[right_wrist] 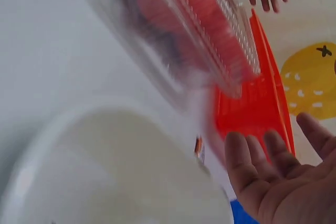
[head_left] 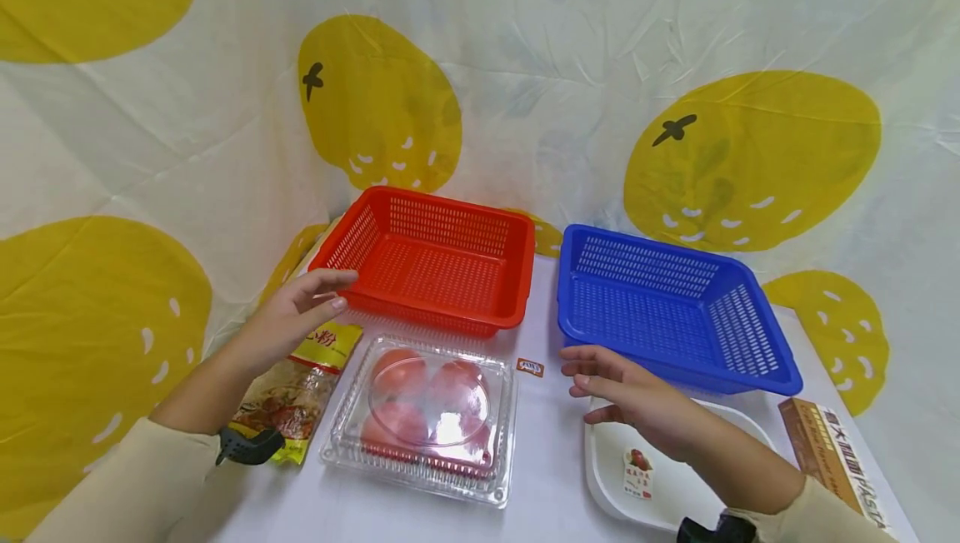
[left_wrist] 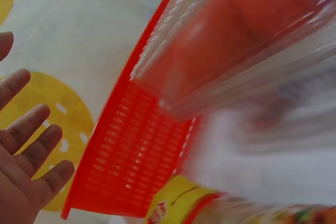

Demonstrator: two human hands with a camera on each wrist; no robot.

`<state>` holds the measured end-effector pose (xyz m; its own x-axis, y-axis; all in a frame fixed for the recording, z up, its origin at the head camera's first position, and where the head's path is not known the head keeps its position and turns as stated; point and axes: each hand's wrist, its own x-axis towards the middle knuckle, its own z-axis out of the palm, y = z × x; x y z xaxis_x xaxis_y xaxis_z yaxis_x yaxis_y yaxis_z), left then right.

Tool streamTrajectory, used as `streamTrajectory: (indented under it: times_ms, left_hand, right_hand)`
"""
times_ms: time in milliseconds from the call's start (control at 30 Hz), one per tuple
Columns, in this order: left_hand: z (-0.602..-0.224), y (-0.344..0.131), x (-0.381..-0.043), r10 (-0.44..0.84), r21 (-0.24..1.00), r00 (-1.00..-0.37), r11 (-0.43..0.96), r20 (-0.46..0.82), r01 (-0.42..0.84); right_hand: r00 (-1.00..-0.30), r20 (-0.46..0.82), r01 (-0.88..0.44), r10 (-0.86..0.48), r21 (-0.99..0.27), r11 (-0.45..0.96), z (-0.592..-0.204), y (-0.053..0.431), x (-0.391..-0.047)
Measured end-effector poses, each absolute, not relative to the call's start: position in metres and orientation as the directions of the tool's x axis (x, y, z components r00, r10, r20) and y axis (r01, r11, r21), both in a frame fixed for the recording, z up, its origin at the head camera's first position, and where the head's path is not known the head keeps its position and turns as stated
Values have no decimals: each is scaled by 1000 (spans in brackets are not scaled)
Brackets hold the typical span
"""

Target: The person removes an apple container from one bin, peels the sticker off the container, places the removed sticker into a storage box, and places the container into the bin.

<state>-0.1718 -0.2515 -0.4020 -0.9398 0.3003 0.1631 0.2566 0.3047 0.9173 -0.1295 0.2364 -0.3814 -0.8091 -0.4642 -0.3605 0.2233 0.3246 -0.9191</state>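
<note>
My left hand (head_left: 296, 314) hovers over the yellow-topped food packet (head_left: 288, 393), its fingers loosely spread and holding nothing. Beside that packet sits a clear plastic clamshell box (head_left: 495, 410) with several round red fruits (head_left: 397, 422) inside, its lid down. My right hand (head_left: 637, 397), also holding nothing, is above a white tray (head_left: 607, 476) that bears a small sticker with a red fruit picture (head_left: 637, 474). In the right wrist view the right hand's fingers (right_wrist: 239, 156) are spread apart. The left wrist view shows the left fingers (left_wrist: 31, 150) extended too.
A red perforated basket (head_left: 442, 272) stands at the back left and a blue one (head_left: 645, 301) at the back right. A small orange-brown packet (head_left: 530, 367) lies between the box and tray. At the right edge is a brown pasta box (head_left: 828, 460). Patterned cloth (head_left: 540, 110) hangs behind.
</note>
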Motion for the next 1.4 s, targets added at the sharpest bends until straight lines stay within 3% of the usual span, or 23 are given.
streamTrajectory:
  times_ms: [333, 800, 1400]
  left_hand:
    - [-397, -268, -206, 218, 901, -956, 344, 199, 266]
    - [-403, -284, -251, 197, 932, -966, 287, 168, 221]
    - [-430, -309, -289, 254, 982, -961, 123, 110, 145]
  right_hand:
    - [-868, -302, 233, -394, -949, 213, -394, 202, -123]
    - [-939, -232, 219, -254, -972, 82, -418, 157, -107]
    - [-965, -182, 185, -187, -983, 2, -453, 126, -94]
